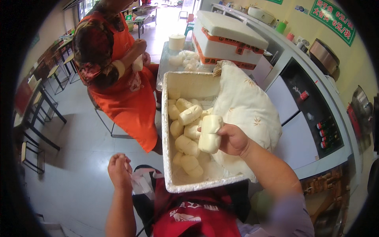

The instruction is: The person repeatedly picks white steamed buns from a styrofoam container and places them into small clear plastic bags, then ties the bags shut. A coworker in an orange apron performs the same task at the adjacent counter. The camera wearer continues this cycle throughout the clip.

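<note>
My right hand (234, 138) grips a pair of joined steamed buns (210, 134) above a white foam box (168, 148). Several more pale steamed buns (190, 115) lie piled along the left side inside the box. A cream quilted cloth (245, 109) with a leaf pattern covers the box's right part and hangs over its edge. Left of the box, my left hand (120, 169) is closed on a thin translucent plastic bag (142, 183), which hangs beside my red apron.
Across the box's far left, a person in an orange apron (121, 89) holds a pale item. Behind the box, a table (162, 59) bears a lidded foam box (231, 38), plastic bags and a white tub (176, 41). A counter (296, 53) runs along the right; stools stand left.
</note>
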`<state>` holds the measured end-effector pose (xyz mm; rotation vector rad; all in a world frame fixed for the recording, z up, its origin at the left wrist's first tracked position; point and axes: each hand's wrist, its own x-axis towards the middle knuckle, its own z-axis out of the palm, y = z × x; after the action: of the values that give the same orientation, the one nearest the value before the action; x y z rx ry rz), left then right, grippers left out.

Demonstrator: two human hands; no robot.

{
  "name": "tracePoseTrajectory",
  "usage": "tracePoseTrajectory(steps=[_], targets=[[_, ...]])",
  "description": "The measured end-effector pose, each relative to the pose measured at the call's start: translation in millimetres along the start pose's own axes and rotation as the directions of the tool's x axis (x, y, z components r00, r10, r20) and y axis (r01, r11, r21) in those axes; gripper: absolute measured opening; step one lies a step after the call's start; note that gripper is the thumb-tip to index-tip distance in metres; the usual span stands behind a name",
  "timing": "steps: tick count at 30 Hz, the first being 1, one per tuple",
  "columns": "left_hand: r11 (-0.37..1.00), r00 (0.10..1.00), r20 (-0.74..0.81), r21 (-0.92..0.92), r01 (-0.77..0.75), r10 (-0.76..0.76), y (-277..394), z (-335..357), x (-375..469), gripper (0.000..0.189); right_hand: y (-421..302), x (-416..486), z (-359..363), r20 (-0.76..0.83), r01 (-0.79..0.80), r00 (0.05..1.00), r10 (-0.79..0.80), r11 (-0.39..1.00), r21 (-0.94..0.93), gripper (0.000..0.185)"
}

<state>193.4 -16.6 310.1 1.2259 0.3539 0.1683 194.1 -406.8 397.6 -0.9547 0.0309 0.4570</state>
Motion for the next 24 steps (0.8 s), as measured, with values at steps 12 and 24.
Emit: tracePoseTrajectory(steps=[12,24], targets=[[0.987,0.857,0.512,0.092,-0.133,0.068,101,109,-64,0.035,82,3,4,0.001,-0.012,0.997,-0.071,-0.181,-0.983,0.072],[0.957,0.803,0.580,0.131,-0.260,0.139,99,169,-80,0.029,21,-31,33,-0.071,0.174,0.938,-0.339,0.638,-0.750,0.045]])
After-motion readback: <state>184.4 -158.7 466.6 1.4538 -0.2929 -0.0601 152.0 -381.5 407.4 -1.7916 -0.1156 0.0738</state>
